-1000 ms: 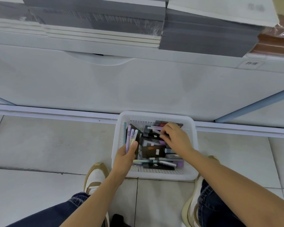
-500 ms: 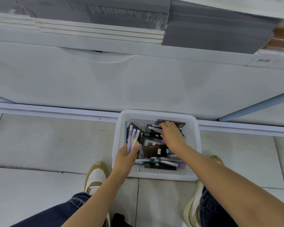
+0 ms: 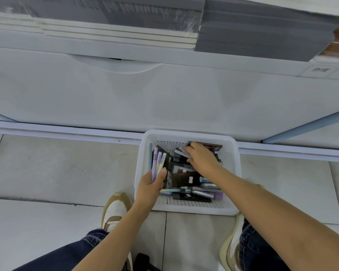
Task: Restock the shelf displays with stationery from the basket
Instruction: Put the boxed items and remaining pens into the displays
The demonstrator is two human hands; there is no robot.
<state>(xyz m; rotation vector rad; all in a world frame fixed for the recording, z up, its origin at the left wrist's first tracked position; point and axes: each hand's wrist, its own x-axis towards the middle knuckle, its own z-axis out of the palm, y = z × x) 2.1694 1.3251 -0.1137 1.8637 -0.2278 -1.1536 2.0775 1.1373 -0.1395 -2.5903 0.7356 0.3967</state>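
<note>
A white perforated basket [image 3: 235, 173] sits on the floor against the shelf base, filled with pens and dark packets of stationery. My left hand [image 3: 150, 187] holds three pastel pens [image 3: 158, 163] upright over the basket's left side, thumb pressed against them. Reaching to the basket's far side, my right hand [image 3: 201, 159] has its fingers curled down onto a pale pen [image 3: 181, 153] that lies on the dark packets [image 3: 186, 178]. Whether the fingers grip that pen is hidden by the hand.
The white shelf unit [image 3: 164, 94] rises just behind the basket, with stacks of grey and white notebooks [image 3: 125, 22] on the ledge above. My shoes [image 3: 115, 210] and knees frame the basket on the tiled floor. A blue strut [image 3: 305, 126] slants at the right.
My right hand has moved farther toward the basket's back edge, among the pens there. My left hand keeps the three pens in about the same place.
</note>
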